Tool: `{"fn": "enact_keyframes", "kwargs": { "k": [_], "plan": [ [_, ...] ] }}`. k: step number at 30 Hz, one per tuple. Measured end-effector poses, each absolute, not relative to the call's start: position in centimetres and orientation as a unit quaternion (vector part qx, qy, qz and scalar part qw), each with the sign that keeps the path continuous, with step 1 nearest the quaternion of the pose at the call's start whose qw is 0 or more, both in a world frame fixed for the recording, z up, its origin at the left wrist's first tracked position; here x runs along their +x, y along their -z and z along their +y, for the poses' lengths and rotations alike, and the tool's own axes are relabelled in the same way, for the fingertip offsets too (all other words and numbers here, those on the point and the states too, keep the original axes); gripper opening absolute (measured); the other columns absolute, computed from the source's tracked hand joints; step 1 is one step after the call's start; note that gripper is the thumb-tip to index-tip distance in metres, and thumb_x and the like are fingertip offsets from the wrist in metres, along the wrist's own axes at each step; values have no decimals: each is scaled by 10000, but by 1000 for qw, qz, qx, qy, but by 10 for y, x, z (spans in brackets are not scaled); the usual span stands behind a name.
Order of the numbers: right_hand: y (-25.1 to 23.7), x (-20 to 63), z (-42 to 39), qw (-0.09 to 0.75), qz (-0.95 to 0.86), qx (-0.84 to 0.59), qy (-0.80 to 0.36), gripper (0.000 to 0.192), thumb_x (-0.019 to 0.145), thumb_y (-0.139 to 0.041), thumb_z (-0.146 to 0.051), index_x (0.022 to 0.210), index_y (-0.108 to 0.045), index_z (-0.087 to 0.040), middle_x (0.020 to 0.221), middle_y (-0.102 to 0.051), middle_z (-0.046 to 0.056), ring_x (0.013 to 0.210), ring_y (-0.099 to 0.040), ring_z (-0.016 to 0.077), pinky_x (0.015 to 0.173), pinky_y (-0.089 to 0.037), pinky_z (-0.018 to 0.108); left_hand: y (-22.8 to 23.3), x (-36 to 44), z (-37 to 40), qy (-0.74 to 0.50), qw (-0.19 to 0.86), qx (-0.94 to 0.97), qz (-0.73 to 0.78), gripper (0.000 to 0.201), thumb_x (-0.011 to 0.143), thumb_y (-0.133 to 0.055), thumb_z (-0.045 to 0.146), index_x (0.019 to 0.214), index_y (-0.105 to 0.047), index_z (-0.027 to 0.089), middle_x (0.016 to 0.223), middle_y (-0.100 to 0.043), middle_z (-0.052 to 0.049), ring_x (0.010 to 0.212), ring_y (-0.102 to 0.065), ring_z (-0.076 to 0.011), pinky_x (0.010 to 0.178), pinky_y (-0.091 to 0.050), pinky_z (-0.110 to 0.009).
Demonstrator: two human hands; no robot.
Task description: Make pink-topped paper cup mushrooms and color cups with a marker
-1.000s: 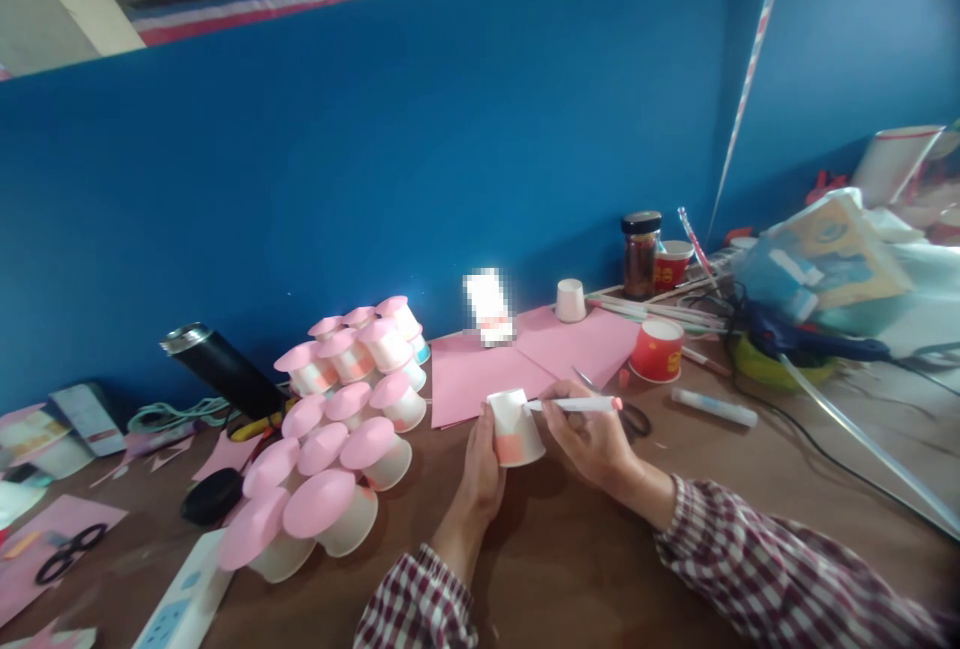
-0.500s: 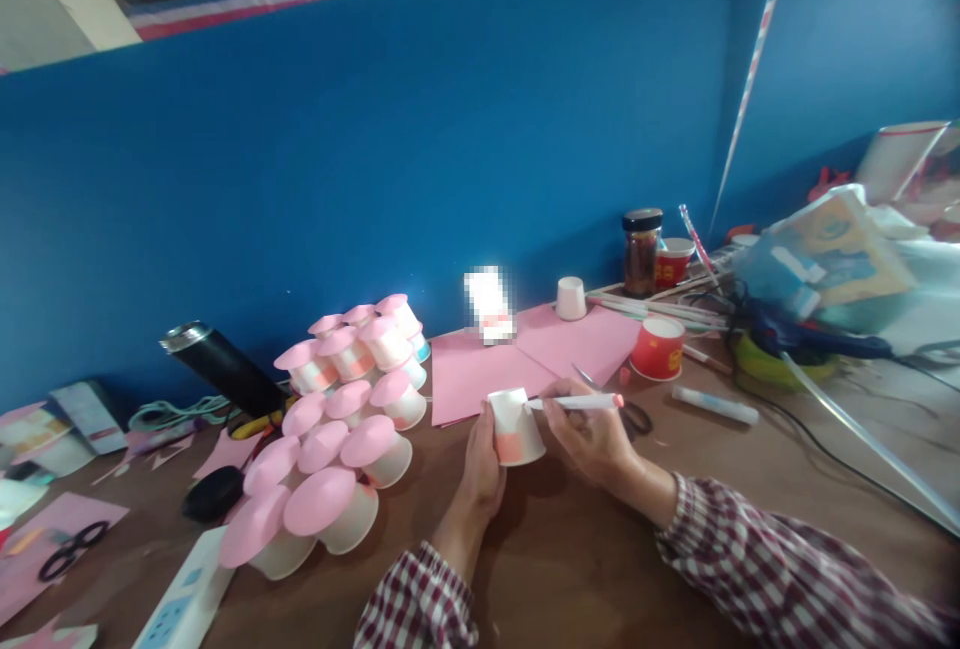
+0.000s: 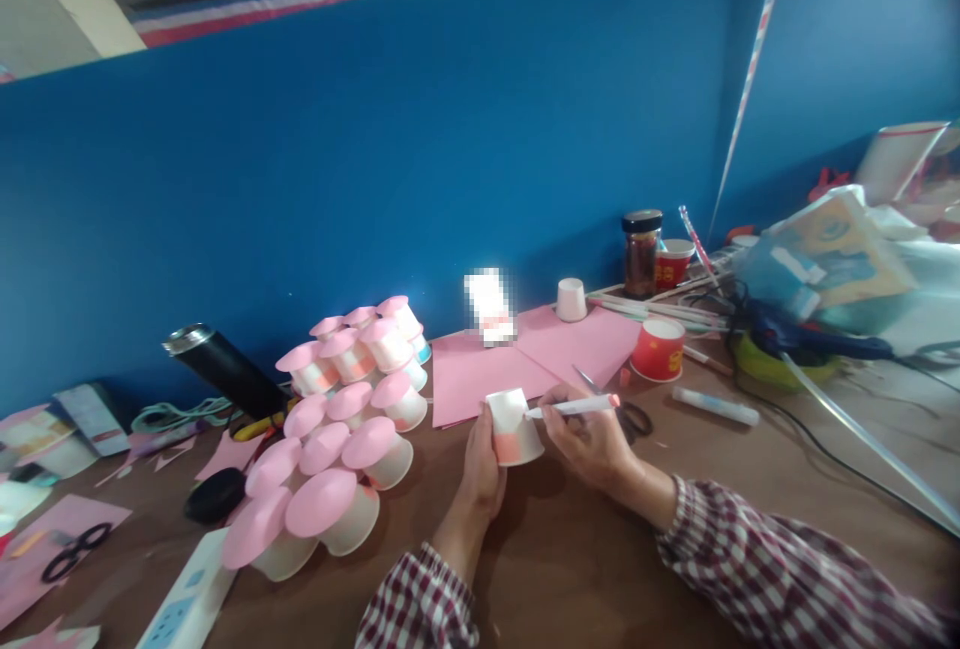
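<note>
My left hand grips an upside-down white paper cup by its left side, above the brown table. Part of the cup's wall is coloured light orange. In my right hand is a white marker pen with an orange-red end, its tip at the upper right of the cup's wall. Whether the tip touches the paper I cannot tell. Just behind the right hand lies a pair of scissors, partly covered by it. Pink paper sheets lie beyond the cup.
To the left stand several upturned cups topped with pink paper cones. A black flask leans behind them, near a power strip. On the right are a red paper cup, another marker, a jar and cables.
The cup and both hands are almost where they were. The marker has shifted very slightly left along with the cup, and the view has moved a little.
</note>
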State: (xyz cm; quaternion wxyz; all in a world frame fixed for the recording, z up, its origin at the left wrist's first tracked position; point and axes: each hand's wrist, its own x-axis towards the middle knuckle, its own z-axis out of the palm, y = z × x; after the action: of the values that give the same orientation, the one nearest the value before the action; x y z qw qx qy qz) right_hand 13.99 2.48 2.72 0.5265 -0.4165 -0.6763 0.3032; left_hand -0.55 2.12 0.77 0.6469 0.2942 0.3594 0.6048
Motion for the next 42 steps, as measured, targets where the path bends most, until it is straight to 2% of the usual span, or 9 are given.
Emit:
{"fn": "enact_keyframes", "kwargs": {
  "k": [8,13,19,28,36,42],
  "plan": [
    [-31,138,20,567,-662,-389,-298,94,858,-505,-246,820,-555,-176,662,-570,1,552,-515,113,489,-419,203,-8,-4,22,-617,633,287,369,454,797,-519,543,913,-652,125,877,-674,-58,856,-590,-181,861,-404,-315],
    [-31,139,18,554,-702,-381,-234,67,831,-534,-213,850,-586,-174,722,-608,22,612,-556,129,576,-456,231,-13,-2,21,-619,623,279,388,473,774,-531,566,875,-656,121,874,-681,-65,877,-599,-197,868,-416,-324],
    [-32,139,17,549,-703,-391,-226,79,847,-516,-223,862,-579,-177,693,-607,15,586,-558,125,543,-456,217,-20,0,19,-621,618,276,396,417,749,-594,518,854,-659,120,864,-690,-69,880,-605,-213,874,-423,-341],
    [-29,137,20,552,-704,-396,-207,82,851,-516,-236,868,-580,-187,748,-628,27,634,-583,139,594,-475,234,-14,-2,20,-611,634,295,371,486,784,-524,560,926,-664,117,956,-692,-88,961,-601,-226,942,-385,-361],
    [-29,138,20,547,-709,-393,-210,79,842,-526,-221,881,-584,-184,777,-640,33,667,-604,145,636,-490,239,-13,-2,20,-608,619,315,385,470,794,-513,553,903,-659,120,950,-687,-86,939,-598,-221,925,-392,-359],
    [-31,138,20,543,-712,-392,-208,91,840,-521,-223,880,-592,-182,775,-644,35,666,-606,146,612,-492,232,-12,-3,19,-603,618,326,385,480,801,-493,560,898,-656,119,948,-685,-91,938,-594,-225,917,-394,-361]
  ]
}}
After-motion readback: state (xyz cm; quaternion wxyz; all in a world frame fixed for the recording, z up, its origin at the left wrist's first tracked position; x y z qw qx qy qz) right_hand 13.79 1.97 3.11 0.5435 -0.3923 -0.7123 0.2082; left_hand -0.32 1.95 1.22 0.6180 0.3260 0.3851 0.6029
